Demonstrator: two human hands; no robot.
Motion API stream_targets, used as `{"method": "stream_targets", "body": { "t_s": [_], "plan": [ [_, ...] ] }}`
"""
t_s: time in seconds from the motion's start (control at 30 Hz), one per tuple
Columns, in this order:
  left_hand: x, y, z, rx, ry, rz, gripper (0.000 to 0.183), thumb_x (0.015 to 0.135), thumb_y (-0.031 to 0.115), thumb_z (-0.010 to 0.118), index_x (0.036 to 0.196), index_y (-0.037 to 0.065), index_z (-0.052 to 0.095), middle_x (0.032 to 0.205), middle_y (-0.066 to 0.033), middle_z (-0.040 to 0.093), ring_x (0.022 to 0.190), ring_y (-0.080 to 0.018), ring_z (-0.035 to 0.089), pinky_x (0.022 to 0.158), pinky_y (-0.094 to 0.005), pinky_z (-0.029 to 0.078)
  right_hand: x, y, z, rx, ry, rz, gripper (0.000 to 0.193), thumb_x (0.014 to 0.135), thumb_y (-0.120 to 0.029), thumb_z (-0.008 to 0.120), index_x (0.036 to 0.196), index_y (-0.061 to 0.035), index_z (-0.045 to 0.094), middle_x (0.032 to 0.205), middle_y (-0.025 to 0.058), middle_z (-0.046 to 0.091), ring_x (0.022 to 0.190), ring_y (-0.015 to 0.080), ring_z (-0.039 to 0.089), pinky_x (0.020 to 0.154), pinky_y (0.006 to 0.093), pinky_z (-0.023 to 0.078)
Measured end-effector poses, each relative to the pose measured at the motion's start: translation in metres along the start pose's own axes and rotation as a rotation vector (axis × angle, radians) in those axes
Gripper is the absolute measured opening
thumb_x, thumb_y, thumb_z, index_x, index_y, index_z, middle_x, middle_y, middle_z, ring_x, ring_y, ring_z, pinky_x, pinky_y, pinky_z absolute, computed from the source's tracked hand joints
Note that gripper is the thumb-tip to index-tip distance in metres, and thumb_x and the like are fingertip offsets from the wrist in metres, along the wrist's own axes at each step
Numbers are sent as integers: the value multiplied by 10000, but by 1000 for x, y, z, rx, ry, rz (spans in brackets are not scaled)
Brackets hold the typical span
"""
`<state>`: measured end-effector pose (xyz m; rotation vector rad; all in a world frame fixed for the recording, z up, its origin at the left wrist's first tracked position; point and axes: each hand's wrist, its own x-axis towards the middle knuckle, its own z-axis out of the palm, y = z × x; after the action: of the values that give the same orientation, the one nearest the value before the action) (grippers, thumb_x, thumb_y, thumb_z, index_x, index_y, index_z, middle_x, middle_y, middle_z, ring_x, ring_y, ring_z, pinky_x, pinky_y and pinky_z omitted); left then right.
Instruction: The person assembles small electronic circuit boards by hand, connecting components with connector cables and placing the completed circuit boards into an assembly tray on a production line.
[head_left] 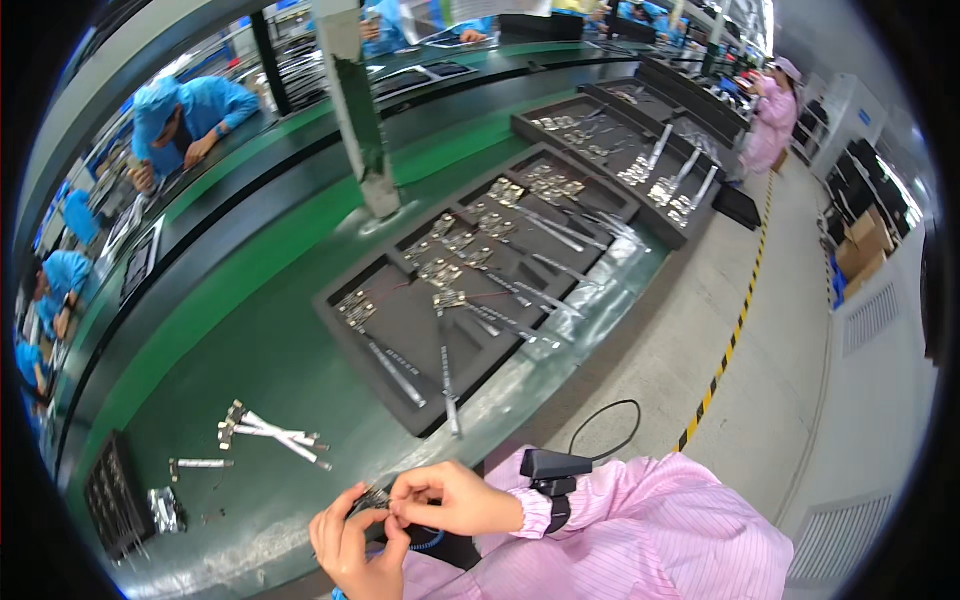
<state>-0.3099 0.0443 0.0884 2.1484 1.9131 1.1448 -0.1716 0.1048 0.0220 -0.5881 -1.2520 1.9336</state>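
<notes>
Close to the table's front edge, both hands meet around a small dark circuit board (pixel 374 499). My left hand (pixel 352 545) pinches it from the left, its fingers curled. From the right, my right hand (pixel 452 502) has thumb and forefinger pressed together at the board's edge. Fingers cover most of the board, so its details do not show. Beyond the hands, several white ribbon cables with small connector boards (pixel 270 434) lie crossed on the green table. A single shorter ribbon cable (pixel 203 463) lies to their left.
A dark foam tray (pixel 375 385) holds several circuit boards with ribbon cables; a similar tray (pixel 660 215) stands farther right. At left are a small black tray (pixel 118 495) and a crumpled silvery packet (pixel 166 510). A metal post (pixel 360 120) rises beyond. Co-workers sit across the line.
</notes>
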Motion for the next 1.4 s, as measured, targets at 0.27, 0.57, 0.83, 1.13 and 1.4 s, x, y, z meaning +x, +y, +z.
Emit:
{"method": "stream_targets", "body": {
  "t_s": [0.27, 0.57, 0.83, 1.13, 1.4],
  "plan": [
    [-6, 9, 1, -50, -17, -53, 163, 714, -53, 719, 856, -13, 650, 1102, -171, 642, 955, -313, 622, 808, -385, 515, -8, -21, 0, -173, -10, -35, 90, 845, -64, 611, 820, 19, 587, 722, 12, 610, 680, 56, 557, 631, 217, 461],
    [-9, 18, -18, -334, -40, -87, 576, 718, -11, 755, 1222, -10, 474, 1208, -201, 561, 1085, -305, 583, 949, -393, 470, -20, -56, -4, -462, 132, -280, 98, 825, -84, 686, 862, -4, 643, 754, 51, 617, 695, 118, 566, 588, 242, 448],
    [-8, 0, -34, -414, 4, -189, 436, 746, -40, 715, 1155, -24, 567, 1222, -191, 571, 1044, -280, 615, 907, -359, 479, -5, -162, -66, -917, -39, -428, 44, 829, -9, 636, 873, -5, 633, 889, 86, 644, 851, 195, 590, 774, 322, 452],
    [51, -29, 26, -97, -94, 78, 378, 832, 34, 611, 1208, 29, 580, 1218, -135, 584, 1168, -327, 514, 971, -429, 403, 49, -244, -108, -652, -217, -218, 182, 975, -220, 468, 953, -40, 490, 942, 70, 576, 889, 145, 550, 797, 297, 448],
    [85, -30, 81, 140, -341, 258, 415, 909, 324, 558, 1223, 52, 574, 1323, -130, 521, 1304, -302, 402, 1084, -499, 265, 143, -199, -132, -459, -384, 170, 156, 974, -203, 499, 975, -50, 528, 881, 10, 502, 787, 110, 450, 740, 271, 381]
  ]
}}
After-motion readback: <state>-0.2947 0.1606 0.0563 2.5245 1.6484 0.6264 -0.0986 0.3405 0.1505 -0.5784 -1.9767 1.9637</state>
